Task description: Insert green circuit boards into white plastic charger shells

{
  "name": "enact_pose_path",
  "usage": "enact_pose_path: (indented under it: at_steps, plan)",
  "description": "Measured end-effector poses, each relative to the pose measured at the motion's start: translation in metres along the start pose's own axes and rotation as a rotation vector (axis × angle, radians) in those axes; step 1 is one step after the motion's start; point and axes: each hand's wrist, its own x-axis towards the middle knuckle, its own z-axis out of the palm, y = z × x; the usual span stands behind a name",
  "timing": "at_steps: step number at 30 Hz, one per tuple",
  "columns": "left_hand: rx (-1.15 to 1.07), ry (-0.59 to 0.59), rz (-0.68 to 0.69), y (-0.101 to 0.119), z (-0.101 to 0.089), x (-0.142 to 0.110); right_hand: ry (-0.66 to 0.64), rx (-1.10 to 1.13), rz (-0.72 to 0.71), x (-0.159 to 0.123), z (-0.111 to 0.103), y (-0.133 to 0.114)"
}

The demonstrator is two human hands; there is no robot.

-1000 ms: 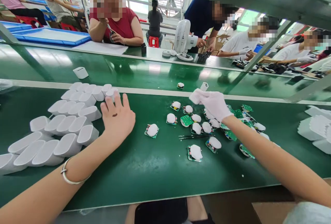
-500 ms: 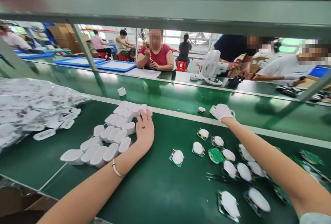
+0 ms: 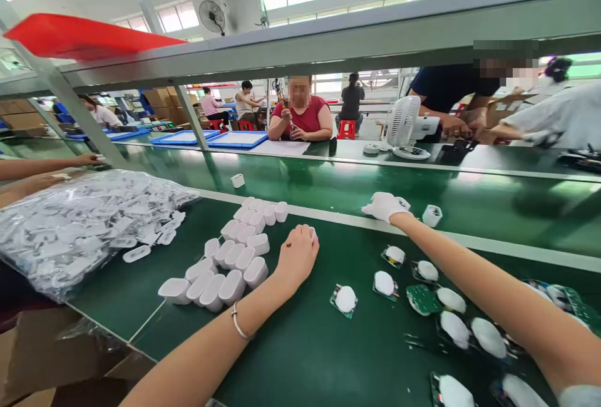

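On my feed the bare left hand (image 3: 297,258) has its fingers clamped round a white oval plastic cup (image 3: 313,236), right of the rowed cups (image 3: 231,254); the white-gloved right hand's (image 3: 383,207) grip I can't tell. Left undone, I judge: loose white-topped green circuit boards (image 3: 345,300), near right.

White casing (image 3: 313,235) mostly behind left hand (image 3: 297,255); nearest board (image 3: 452,391) cut off
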Motion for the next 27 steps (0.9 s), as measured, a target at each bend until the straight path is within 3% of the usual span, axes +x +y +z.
enact_pose_path:
  at_steps: [5, 8, 10, 13, 15, 18, 21, 24, 27]
  plan:
    - [-0.452, -0.073, 0.018, 0.005, 0.016, -0.011, 0.008, 0.139, -0.164, -0.102, -0.02, 0.005]
    - [-0.628, -0.154, 0.033, 0.004, 0.023, -0.009, -0.113, 0.291, -0.348, -0.169, -0.009, 0.017]
    - [-0.67, -0.19, 0.043, 0.005, 0.024, -0.008, -0.18, 0.282, -0.478, -0.196, 0.004, 0.027]
    - [-0.761, -0.165, 0.049, 0.009, 0.016, -0.012, -0.219, 0.231, -0.604, -0.212, 0.021, 0.041]
    - [-0.867, -0.161, 0.103, 0.014, 0.009, -0.019, -0.196, 0.233, -0.603, -0.212, 0.025, 0.048]
    - [-1.036, -0.244, 0.306, 0.02, 0.002, -0.035, -0.096, 0.353, -0.465, -0.215, 0.022, 0.052]
    - [-1.146, -0.385, 0.571, 0.025, 0.002, -0.049, -0.01, 0.679, -0.343, -0.226, 0.013, 0.051]
    - [-1.199, -0.535, 0.703, 0.029, 0.003, -0.059, 0.107, 0.808, -0.472, -0.241, 0.007, 0.045]
    - [-1.237, -0.635, 0.723, 0.032, 0.004, -0.063, 0.265, 0.58, -0.669, -0.253, 0.008, 0.037]
